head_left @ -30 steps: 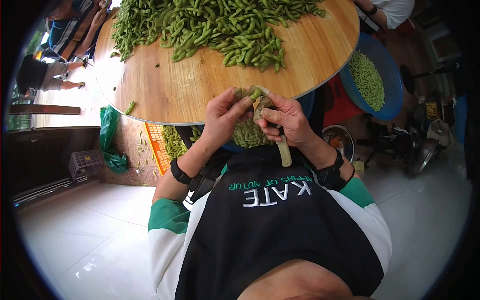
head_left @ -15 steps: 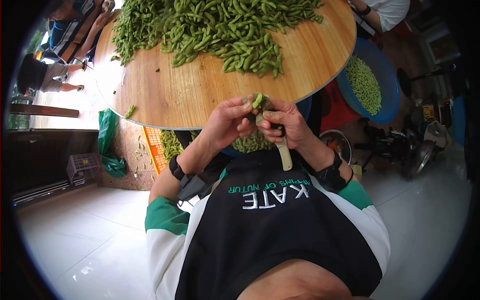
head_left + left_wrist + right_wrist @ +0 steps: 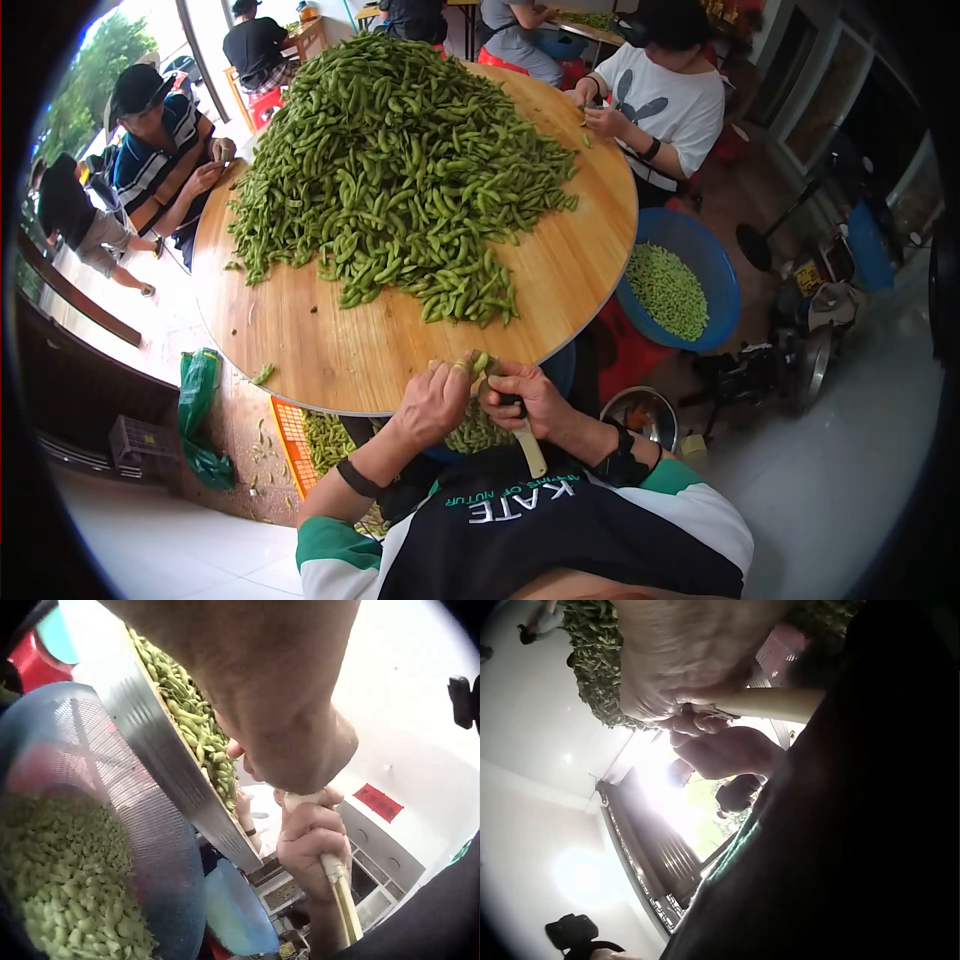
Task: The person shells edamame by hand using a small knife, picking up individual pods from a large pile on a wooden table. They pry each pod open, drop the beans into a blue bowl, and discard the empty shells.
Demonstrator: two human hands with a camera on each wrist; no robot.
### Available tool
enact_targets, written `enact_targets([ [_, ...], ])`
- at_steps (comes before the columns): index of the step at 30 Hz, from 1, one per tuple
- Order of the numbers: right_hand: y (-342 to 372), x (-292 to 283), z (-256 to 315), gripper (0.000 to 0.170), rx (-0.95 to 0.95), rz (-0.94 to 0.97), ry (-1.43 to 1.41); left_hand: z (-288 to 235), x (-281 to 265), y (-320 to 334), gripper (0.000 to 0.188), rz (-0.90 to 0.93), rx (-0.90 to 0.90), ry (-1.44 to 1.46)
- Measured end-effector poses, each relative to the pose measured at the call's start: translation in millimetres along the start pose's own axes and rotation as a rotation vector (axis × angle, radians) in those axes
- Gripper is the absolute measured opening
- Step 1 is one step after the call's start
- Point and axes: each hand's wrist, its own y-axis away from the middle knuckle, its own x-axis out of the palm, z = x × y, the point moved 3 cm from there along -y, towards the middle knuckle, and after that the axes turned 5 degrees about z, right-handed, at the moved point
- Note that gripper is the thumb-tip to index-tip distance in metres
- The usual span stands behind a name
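Over the near edge of the round wooden table (image 3: 330, 375), my two hands meet at a green soybean pod (image 3: 481, 361). My left hand (image 3: 433, 402) pinches the pod between its fingertips. My right hand (image 3: 525, 400) grips a tool with a cream handle (image 3: 531, 452), fingers curled round it; the handle points down towards my shirt. The tool's working end is hidden at the fingers. In the left wrist view the handle (image 3: 342, 900) sticks out below the right fist. A large heap of pods (image 3: 400, 180) covers much of the table.
To the right stands a blue basin (image 3: 725, 300) of shelled beans (image 3: 668, 290). Beneath the table edge are an orange basket (image 3: 292, 445) with pods and a blue mesh basket (image 3: 161, 847) of beans. Other people sit at the table's left and right, and a metal bowl (image 3: 641, 392) is nearby.
The head view has tilted up, so the whole heap and the people now show and my hands appear lower. Both hands remain together at a pod, the tool still in the right hand.
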Motion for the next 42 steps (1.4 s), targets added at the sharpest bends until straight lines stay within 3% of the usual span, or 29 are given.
enact_targets([
  [2, 1, 0, -2, 0.027, -0.031, 0.043, -0.013, -3, -3, -1, 0.027, -0.046, -0.002, 0.041],
  [4, 2, -2, -1, 0.034, -0.132, 0.056, 0.161, -1, -6, -2, 0.022, -0.063, -0.241, 0.571],
  [7, 5, 3, 0, 0.032, -0.182, 0.057, 0.288, -6, -9, 0, 0.011, -0.036, -0.375, 0.764],
  [11, 3, 8, 2, 0.029, -0.204, -0.133, 0.472, -1, -1, 9, 0.008, -0.056, -0.223, 0.496],
  [13, 2, 5, 9, 0.029, -0.461, -0.219, 0.853, -7, 0, 11, 0.014, -0.026, -0.18, 0.419],
  [14, 0, 1, 9, 0.029, -0.457, -0.219, 0.851, -7, 1, 12, 0.014, -0.024, -0.184, 0.419],
  [16, -1, 1, 10, 0.026, -0.587, -0.183, 1.198, -5, 1, 12, 0.015, -0.028, -0.167, 0.373],
  [19, 0, 0, 11, 0.025, -0.664, -0.203, 1.399, -8, -2, 10, 0.014, -0.012, -0.155, 0.31],
  [22, 4, 4, 15, 0.027, -0.493, -0.15, 1.403, -7, 3, 13, 0.012, 0.005, -0.117, 0.292],
  [29, 2, -8, 14, 0.021, -0.588, -0.054, 1.536, -6, 8, 12, 0.012, 0.081, -0.156, 0.343],
  [31, 2, -14, 16, 0.02, -0.391, -0.032, 1.503, -11, 7, 14, 0.013, 0.164, -0.313, 0.473],
  [32, 2, -15, 15, 0.02, -0.384, -0.033, 1.499, -13, 8, 15, 0.013, 0.167, -0.319, 0.477],
  [36, 4, -9, 11, 0.014, -0.728, -0.124, 1.646, -31, 0, 14, 0.012, 0.171, -0.23, 0.44],
  [37, 5, -11, 12, 0.013, -0.638, -0.092, 1.622, -37, -6, 15, 0.011, 0.154, -0.192, 0.444],
  [40, 17, -5, 14, 0.013, -0.334, 0.05, 1.457, -32, -36, 36, 0.011, 0.317, -0.308, 0.197],
  [42, 17, -7, 11, 0.015, -0.498, 0.14, 1.467, -17, -66, 55, 0.01, 0.578, -0.406, 0.065],
])
